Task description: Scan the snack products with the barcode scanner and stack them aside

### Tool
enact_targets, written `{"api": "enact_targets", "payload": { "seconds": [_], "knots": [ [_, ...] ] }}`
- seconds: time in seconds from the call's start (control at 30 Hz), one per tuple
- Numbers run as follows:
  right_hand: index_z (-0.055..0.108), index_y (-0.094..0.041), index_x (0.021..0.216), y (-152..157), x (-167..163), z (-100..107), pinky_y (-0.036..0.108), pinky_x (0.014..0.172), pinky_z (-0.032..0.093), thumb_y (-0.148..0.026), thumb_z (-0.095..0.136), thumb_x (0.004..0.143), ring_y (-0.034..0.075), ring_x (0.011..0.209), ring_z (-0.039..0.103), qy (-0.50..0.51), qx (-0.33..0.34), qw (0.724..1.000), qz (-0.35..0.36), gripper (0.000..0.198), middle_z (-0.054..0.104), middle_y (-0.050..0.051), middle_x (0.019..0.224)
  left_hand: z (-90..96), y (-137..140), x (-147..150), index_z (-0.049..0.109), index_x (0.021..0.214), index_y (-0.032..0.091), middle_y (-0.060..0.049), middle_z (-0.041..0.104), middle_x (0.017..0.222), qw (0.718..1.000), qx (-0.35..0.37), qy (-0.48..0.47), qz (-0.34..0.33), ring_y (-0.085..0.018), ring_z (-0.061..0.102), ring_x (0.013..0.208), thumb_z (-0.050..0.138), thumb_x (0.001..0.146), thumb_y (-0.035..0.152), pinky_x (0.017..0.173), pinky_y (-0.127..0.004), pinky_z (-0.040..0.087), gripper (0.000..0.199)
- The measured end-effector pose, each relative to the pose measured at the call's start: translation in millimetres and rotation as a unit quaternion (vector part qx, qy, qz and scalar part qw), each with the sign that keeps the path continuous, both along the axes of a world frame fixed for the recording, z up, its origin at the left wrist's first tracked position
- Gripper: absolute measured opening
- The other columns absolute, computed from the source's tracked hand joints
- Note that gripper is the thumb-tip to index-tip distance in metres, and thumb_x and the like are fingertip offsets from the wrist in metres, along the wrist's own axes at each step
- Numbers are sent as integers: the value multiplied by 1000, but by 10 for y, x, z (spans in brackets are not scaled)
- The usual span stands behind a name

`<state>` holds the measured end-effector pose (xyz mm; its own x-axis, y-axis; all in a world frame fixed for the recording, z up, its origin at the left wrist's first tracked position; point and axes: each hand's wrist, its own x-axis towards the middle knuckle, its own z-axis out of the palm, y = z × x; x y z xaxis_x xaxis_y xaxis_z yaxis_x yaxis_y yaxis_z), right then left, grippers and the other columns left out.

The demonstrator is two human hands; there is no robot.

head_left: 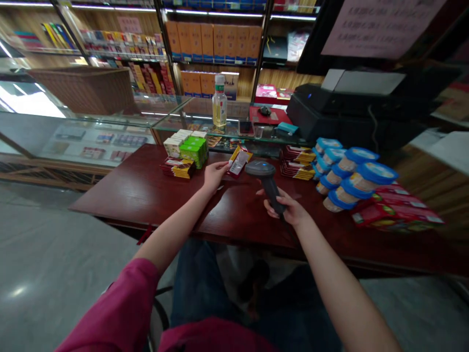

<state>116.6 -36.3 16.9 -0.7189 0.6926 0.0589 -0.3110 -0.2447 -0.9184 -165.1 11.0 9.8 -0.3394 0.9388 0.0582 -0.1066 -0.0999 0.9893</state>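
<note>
My left hand (215, 176) is closed on the edge of a flat red and yellow packet (239, 162), its pale back with a printed label facing up. Wrapped round the handle of a dark barcode scanner (270, 188) are the fingers of my right hand (287, 208). The scanner's head points toward the packet, with a small blue light on top. Left of my left hand lies a stack of similar red and yellow packets (179, 167). Another stack of such packets (297, 163) sits beyond the scanner, to the right.
White and green boxes (186, 145) stand at the back left of the wooden table (146, 195). Blue-lidded tubs (351, 176) are piled at right beside red packs (399, 208). Behind are a glass counter (176, 117), a bottle (219, 105) and a black machine (326, 112).
</note>
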Motion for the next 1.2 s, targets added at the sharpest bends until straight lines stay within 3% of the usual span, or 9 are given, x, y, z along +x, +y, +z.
{"api": "enact_targets", "payload": {
  "seconds": [0.2,0.4,0.5,0.6,0.7,0.83,1.0,1.1,1.2],
  "knots": [
    [67,-24,120,17,-21,27,18,35,29,-42,77,79,8,50,44,16,-11,994,-111,46,77,9,112,-126,254,263,81,111,12,-12,82,106,999,-2,-35,-22,-17,77,82,80,84,28,71,-26,62,31],
    [68,-20,118,72,-8,-71,18,34,29,-47,72,87,10,45,40,4,-10,998,-65,41,67,0,70,-149,232,194,82,107,12,-11,83,98,999,-7,-34,-31,-18,77,78,88,78,37,70,-27,62,39],
    [69,-20,117,78,0,-80,19,34,29,-49,72,87,9,43,37,13,-11,997,-70,43,63,-2,66,-135,211,201,82,105,12,-11,83,97,999,-14,-31,-33,-20,77,77,90,77,37,71,-29,62,39],
    [70,-22,115,59,-1,-20,19,35,29,-49,74,82,8,47,38,39,-15,990,-137,42,73,4,88,-122,177,212,80,105,13,-11,83,98,999,-11,-19,-38,-23,79,82,89,78,36,76,-33,64,36],
    [70,-26,114,37,70,28,19,36,30,-45,74,81,9,53,43,69,-15,973,-221,38,74,8,115,-87,159,266,80,99,15,-9,84,98,995,33,96,-14,-23,80,88,84,83,27,83,-34,63,20],
    [70,-27,113,3,365,1,20,36,33,-41,73,82,9,54,46,75,16,955,-287,35,75,8,121,5,218,576,81,101,21,-4,84,103,949,146,278,-10,-21,80,96,77,90,20,90,-31,61,11],
    [67,-29,124,-95,777,-43,22,36,37,-34,77,81,9,51,52,7,87,907,-413,44,77,6,115,84,425,1372,77,119,28,-2,79,127,867,224,442,-55,-22,77,114,67,101,23,96,-31,60,22],
    [67,-28,122,-133,878,-43,23,39,39,-36,74,84,9,50,52,8,119,879,-461,39,78,7,117,58,574,1826,76,125,25,-6,75,136,806,265,523,-84,-24,73,124,60,105,23,99,-32,60,25],
    [69,-26,115,-121,897,-45,23,40,38,-38,72,85,8,50,51,37,118,872,-474,33,77,9,121,-33,716,2095,75,127,20,-10,74,136,769,283,564,-99,-25,70,130,57,105,19,106,-35,58,28]
  ]
}}
